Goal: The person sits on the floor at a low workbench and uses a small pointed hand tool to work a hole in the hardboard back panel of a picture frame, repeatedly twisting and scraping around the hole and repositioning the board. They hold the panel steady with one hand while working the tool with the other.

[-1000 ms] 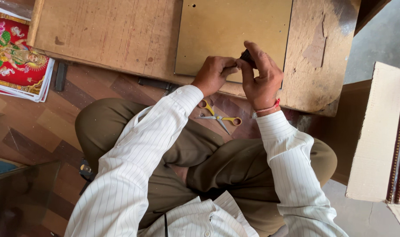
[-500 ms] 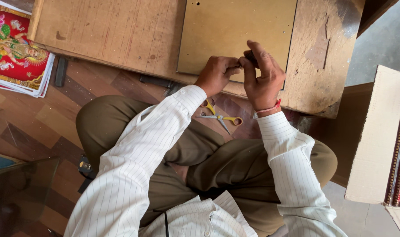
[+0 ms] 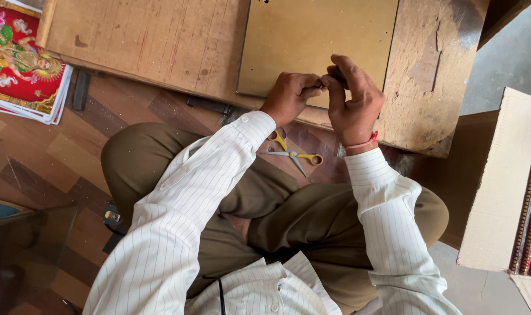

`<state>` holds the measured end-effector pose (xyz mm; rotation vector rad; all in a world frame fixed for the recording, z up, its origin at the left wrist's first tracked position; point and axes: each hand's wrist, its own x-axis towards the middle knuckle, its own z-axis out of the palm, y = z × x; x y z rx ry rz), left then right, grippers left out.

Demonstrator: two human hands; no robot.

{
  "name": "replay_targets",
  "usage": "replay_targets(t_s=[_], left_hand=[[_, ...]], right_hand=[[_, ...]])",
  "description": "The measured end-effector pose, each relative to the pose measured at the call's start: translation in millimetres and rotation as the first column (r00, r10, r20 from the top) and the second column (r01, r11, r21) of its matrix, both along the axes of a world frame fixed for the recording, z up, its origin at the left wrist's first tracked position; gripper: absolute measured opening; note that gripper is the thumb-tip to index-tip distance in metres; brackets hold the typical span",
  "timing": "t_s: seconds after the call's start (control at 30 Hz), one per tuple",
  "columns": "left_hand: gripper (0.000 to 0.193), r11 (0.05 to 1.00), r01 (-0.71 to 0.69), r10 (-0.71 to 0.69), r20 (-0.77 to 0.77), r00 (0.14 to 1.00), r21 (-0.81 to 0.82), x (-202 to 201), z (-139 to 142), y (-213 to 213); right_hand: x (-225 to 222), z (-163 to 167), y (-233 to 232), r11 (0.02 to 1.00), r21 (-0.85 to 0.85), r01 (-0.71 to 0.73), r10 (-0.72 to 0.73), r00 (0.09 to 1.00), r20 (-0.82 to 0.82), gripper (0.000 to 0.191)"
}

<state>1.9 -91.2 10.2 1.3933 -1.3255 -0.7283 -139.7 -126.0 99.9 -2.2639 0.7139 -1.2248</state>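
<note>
Both hands pinch at thin board (image 3: 318,44) edge: left hand (image 3: 290,96) w/ fingertips, right hand (image 3: 353,99) gripping small dark tool (image 3: 337,74) (prob. stiff, light; hold by edges).

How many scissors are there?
1. The yellow-handled scissors lie on the floor just below the left hand and right hand, between the wooden board's edge and the person's knees. More could be hidden under the arms.

Soft even daylight (faint shadows), sharp focus
</note>
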Motion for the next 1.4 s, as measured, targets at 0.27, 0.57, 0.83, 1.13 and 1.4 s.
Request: replay_targets(t_s=[0.27,0.57,0.83,1.13,1.4], left_hand=[[0.019,0.991,0.002,-0.007,-0.033,0.999,-0.133,-1.0,-2.6,-0.8],[0.013,0.998,-0.060,0.059,-0.026,0.998,-0.019,-3.8,-0.2,1.8],[0.015,0.997,-0.063,0.064,0.030,0.997,-0.053,-2.8,1.0,-0.9],[0.015,0.995,-0.083,0.082,-0.019,0.996,-0.048,-6.6,1.8,1.9],[0.013,0.996,-0.085,0.085,-0.002,0.996,-0.005,-4.6,2.4,-2.1]], right_hand=[[1.2,-0.4,-1.7,0.994,0.091,0.066,-0.063,0.997,-0.038,0.029],[-5.0,-9.1,-8.7,0.994,0.078,-0.077,0.080,0.996,-0.038,0.021],[-1.1,-4.5,-0.8,0.990,0.136,-0.037,0.035,0.999,0.017,0.028],[1.3,-11.5,-4.2,0.982,0.163,0.090,-0.090,0.996,-0.006,0.024],[-2.9,5.1,-1.0,0.988,0.128,-0.082,0.075,0.995,0.061,0.035]])
